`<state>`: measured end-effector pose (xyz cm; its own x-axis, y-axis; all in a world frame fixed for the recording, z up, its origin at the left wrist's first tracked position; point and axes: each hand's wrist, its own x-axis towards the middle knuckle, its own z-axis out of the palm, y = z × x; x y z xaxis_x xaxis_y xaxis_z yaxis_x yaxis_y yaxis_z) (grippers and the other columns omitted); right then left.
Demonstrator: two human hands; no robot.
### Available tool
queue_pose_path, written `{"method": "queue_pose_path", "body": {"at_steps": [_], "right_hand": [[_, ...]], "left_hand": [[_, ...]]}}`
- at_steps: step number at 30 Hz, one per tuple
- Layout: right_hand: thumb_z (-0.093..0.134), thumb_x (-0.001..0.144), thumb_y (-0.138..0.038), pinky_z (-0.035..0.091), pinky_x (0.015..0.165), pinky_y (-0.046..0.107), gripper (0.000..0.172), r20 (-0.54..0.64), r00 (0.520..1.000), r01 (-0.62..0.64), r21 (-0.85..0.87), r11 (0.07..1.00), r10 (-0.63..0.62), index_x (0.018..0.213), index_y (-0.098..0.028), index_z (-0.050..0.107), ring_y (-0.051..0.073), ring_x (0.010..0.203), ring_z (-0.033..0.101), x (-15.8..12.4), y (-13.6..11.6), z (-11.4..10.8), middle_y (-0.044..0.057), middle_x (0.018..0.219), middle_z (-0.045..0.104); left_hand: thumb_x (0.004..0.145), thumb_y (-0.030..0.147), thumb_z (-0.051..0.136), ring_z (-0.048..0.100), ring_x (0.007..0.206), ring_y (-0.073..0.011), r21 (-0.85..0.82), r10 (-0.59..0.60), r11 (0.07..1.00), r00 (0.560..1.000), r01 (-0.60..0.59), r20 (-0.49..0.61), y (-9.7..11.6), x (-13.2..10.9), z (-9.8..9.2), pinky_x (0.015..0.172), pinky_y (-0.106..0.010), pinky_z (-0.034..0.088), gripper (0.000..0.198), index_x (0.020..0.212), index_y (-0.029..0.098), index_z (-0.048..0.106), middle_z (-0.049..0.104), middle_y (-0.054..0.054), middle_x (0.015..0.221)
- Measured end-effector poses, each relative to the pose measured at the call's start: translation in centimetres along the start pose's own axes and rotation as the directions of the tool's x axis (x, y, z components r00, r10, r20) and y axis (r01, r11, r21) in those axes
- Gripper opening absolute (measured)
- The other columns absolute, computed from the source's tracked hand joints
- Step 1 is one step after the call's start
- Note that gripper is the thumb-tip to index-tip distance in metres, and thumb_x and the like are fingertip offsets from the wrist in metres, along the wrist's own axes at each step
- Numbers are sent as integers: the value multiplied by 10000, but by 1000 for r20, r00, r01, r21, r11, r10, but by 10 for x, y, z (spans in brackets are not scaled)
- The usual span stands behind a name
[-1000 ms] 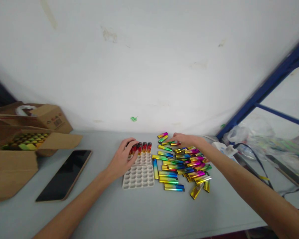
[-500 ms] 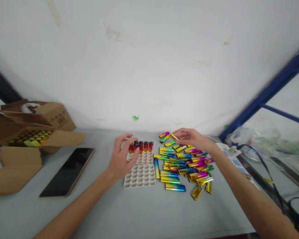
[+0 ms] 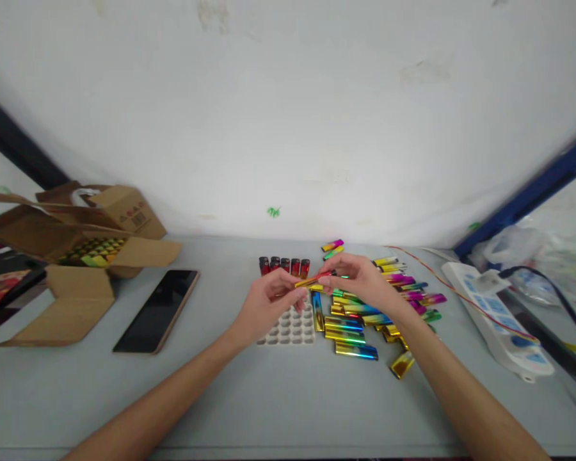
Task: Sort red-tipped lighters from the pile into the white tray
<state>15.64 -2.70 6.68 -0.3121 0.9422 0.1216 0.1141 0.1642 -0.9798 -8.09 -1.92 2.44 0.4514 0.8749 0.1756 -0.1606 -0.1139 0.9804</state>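
Over the white tray, my left hand (image 3: pixel 273 299) and my right hand (image 3: pixel 358 280) come together on one slim lighter (image 3: pixel 312 280). Its gold end lies in my left fingertips; the red part with a dark tip is pinched by my right fingers. Both hands are closed. Behind my left hand several red lighters (image 3: pixel 295 266) with black tops stand upright. The white tray (image 3: pixel 292 333) has rows of small hollows, partly covered by my left hand. Shiny multicoloured lighter sleeves (image 3: pixel 344 337) lie in a loose pile beneath and beside my right hand.
On the left lie a black phone (image 3: pixel 157 310) and an open cardboard box (image 3: pixel 146 253) holding yellowish lighters (image 3: pixel 96 251). A white power strip (image 3: pixel 496 320) with a cable and a red-yellow wire lies on the right. The wall (image 3: pixel 288 128) rises behind the table.
My right hand has moved left and down from the pile's far edge with a gold piece. My left hand has moved right from the red lighters, and the two hands now meet on one lighter.
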Motion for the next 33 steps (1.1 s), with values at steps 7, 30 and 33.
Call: {"method": "queue_pose_path", "body": {"at_steps": [7, 30, 33], "right_hand": [[882, 795, -382, 613, 684, 299, 303, -71, 997, 47, 49, 998, -43, 979, -203, 720, 167, 708, 736, 0, 15, 7, 12, 812, 762], [510, 1077, -388, 534, 664, 320, 303, -215, 894, 108, -749, 653, -394, 1328, -249, 609, 203, 779, 736, -35, 40, -35, 66, 1077, 770], [493, 1079, -396, 538, 664, 332, 296, -200, 895, 123, -749, 651, -399, 1308, -248, 608, 206, 761, 727, -33, 38, -33, 75, 1092, 765]], "left_hand": [[915, 435, 766, 727, 699, -172, -8, -100, 995, 980, 103, 170, 6, 2, -8, 697, -308, 593, 326, 1017, 147, 650, 765, -54, 783], [917, 669, 521, 224, 514, -93, -347, -430, 826, 894, 445, 124, 8, 6, -11, 484, -230, 201, 566, 617, 199, 422, 273, 60, 564], [914, 627, 515, 212, 506, -94, -366, -442, 808, 886, 462, 142, 7, 6, -13, 475, -229, 184, 535, 608, 206, 391, 267, 61, 559]]}}
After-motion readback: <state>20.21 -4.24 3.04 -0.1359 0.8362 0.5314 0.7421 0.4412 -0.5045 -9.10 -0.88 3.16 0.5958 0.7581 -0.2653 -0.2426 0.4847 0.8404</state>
